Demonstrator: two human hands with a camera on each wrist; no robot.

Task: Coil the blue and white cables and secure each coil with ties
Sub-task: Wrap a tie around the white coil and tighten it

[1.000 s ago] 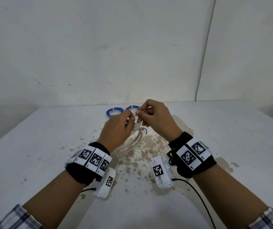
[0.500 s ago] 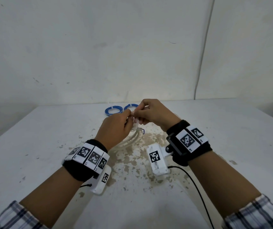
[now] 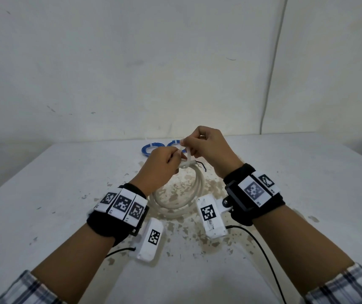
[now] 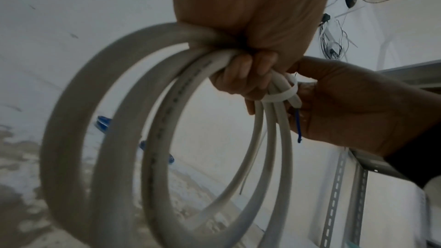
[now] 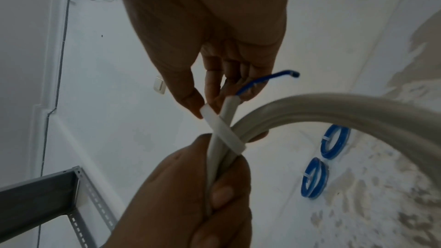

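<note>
The white cable coil (image 3: 183, 195) hangs below my hands over the stained table (image 3: 44, 194). My left hand (image 3: 174, 160) grips the top of the coil's bundled loops (image 4: 124, 120). A white tie (image 3: 188, 156) is looped around the bundle (image 5: 225, 131) beside my left fingers. My right hand (image 3: 186, 145) pinches the tie's free end between thumb and fingers (image 5: 190, 101). A short blue wire end (image 5: 269, 78) sticks out of the white cable by the right hand. Two tied blue coils (image 3: 151, 148) (image 3: 175, 143) lie on the table behind the hands.
The table meets a white wall (image 3: 175, 73) just beyond the blue coils (image 5: 334, 142). A grey perforated metal shelf frame (image 5: 78, 205) shows in the wrist views. Black leads (image 3: 263, 255) trail from the wrist cameras toward the near edge.
My right hand has turned and drawn the tie's end up and back, so the tie's loop now shows around the bundle. The white coil hangs lower into view; my left hand keeps its grip.
</note>
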